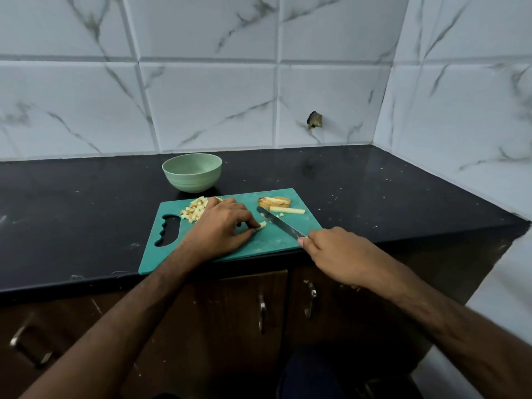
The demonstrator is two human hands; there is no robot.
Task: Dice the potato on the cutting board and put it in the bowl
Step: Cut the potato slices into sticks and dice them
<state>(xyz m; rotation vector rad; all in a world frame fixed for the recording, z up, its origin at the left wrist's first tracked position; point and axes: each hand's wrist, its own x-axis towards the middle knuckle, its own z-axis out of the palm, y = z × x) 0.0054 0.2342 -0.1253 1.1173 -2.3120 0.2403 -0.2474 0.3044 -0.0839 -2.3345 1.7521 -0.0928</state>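
A teal cutting board [276,240] lies at the counter's front edge. My left hand [221,226] rests on it and pinches a small potato strip [262,225] with its fingertips. My right hand [336,251] grips the handle of a knife [280,223], whose blade slants over the board just right of that strip. A pile of diced potato [195,211] sits at the board's far left, partly behind my left hand. A potato stick [288,210] and a skin-on potato piece [275,201] lie at the far right. The pale green bowl [192,171] stands behind the board; I see nothing in it.
The black counter [374,191] runs to a tiled wall behind and a wall on the right. Brown cabinet doors with metal handles [262,312] are below the counter edge. The board's handle cutout [168,230] is at its left end.
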